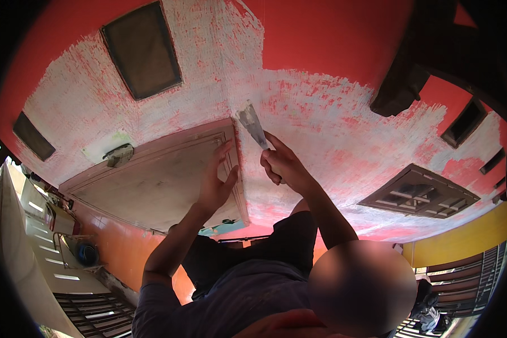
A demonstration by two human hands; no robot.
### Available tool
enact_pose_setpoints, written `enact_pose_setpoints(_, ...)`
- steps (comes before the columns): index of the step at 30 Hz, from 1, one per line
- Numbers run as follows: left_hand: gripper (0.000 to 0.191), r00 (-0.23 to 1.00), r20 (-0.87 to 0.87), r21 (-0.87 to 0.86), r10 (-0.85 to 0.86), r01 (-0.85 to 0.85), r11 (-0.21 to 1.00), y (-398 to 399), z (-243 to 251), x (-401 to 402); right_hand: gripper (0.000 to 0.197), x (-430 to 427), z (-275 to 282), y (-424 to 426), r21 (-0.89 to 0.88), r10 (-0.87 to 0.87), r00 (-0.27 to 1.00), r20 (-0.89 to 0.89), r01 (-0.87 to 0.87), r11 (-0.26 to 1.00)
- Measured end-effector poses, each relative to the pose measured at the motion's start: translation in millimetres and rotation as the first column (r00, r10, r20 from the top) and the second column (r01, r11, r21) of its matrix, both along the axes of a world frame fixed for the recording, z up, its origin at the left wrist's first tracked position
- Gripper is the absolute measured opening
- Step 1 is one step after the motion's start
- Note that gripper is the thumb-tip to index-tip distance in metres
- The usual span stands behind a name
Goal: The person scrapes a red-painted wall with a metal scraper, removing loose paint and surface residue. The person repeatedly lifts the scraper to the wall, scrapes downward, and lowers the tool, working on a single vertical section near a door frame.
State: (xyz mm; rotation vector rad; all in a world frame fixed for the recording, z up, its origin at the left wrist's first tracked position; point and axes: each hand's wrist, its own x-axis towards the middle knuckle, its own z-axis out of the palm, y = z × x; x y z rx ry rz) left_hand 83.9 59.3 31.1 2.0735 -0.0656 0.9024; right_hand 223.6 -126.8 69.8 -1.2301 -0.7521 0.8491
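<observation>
My right hand (285, 162) is closed around the handle of a putty knife (253, 126). Its wide blade, smeared with pale residue, points up towards the half-stripped wall (308, 122); whether it touches the surface cannot be told. Red paint shows along the wall's upper part, while rough whitish and pink patches cover the scraped area. My left hand (216, 183) is raised with its fingers apart and nothing in it. It appears in front of the right side of a closed brown door (160, 181); contact with the door is unclear.
A worn metal box (120, 155) sits at the door's top edge. Dark rectangular panels (143, 50) are set in the wall. A dark wooden beam (399, 91) juts in, above a paned window (418, 192). Dark railings (95, 312) stand at lower left. A blurred oval covers the lower right.
</observation>
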Motion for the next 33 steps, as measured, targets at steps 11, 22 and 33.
enact_pose_setpoints(11, 0.053, 0.841, 0.539, 0.593, 0.036, -0.409, 0.693, 68.0, 138.0, 136.1, 0.034, 70.5, 99.3, 49.7, 0.365, 0.264, 0.905, -0.333, -0.134, 0.921)
enact_pose_setpoints(22, 0.037, 0.739, 0.670, 0.553, -0.070, -0.434, 0.711, 81.9, 152.8, 191.8, 0.011, 95.1, 117.4, 61.3, 0.365, 0.314, 0.856, -0.411, -0.161, 0.917)
enact_pose_setpoints(33, 0.031, 0.823, 0.564, 0.601, -0.066, -0.354, 0.717, 90.3, 158.7, 183.3, 0.013, 78.7, 127.5, 67.5, 0.288, 0.213, 0.865, -0.454, -0.083, 0.954)
